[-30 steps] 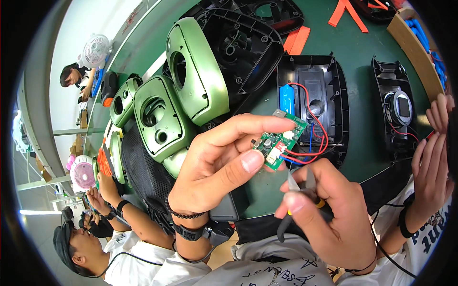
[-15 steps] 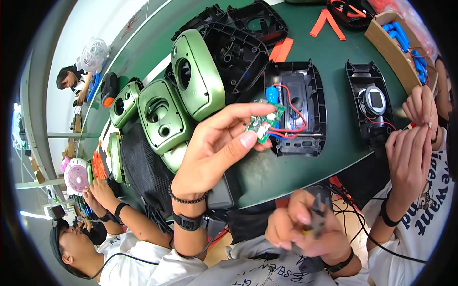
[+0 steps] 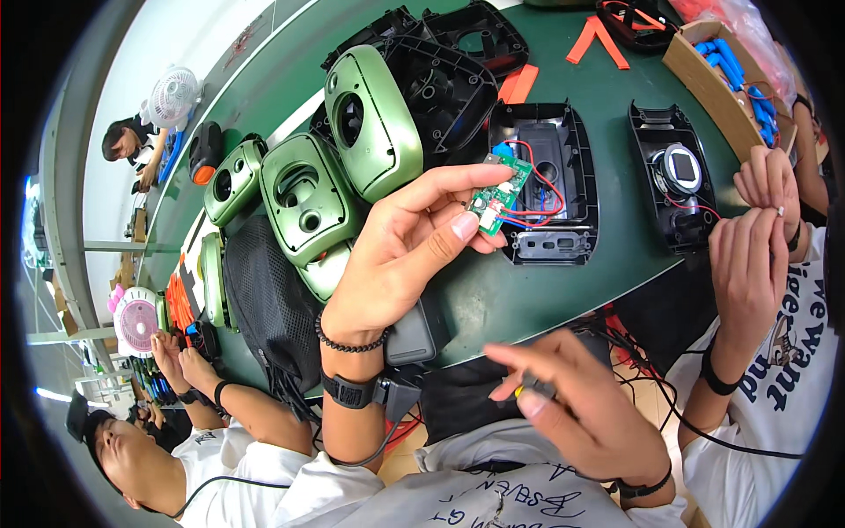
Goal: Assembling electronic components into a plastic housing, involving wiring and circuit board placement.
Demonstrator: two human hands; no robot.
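Green circuit board (image 3: 497,201), wired in red and black to the open black speaker shell (image 3: 544,180) on the worktop (image 3: 493,295), was held up just above that shell, pinched between thumb and forefinger of the left hand (image 3: 405,255). The board was not yet seated in the housing, and its leads ran down into the cavity beside a blue cell. The right hand (image 3: 572,414) hung low near the worktop edge, its grip closed around a small dark tool with a yellow band (image 3: 526,387). Green front covers (image 3: 374,119) lay stacked to the left, unfitted. A co-worker's hands (image 3: 757,238) worked at the right, beside a second open shell (image 3: 676,180).
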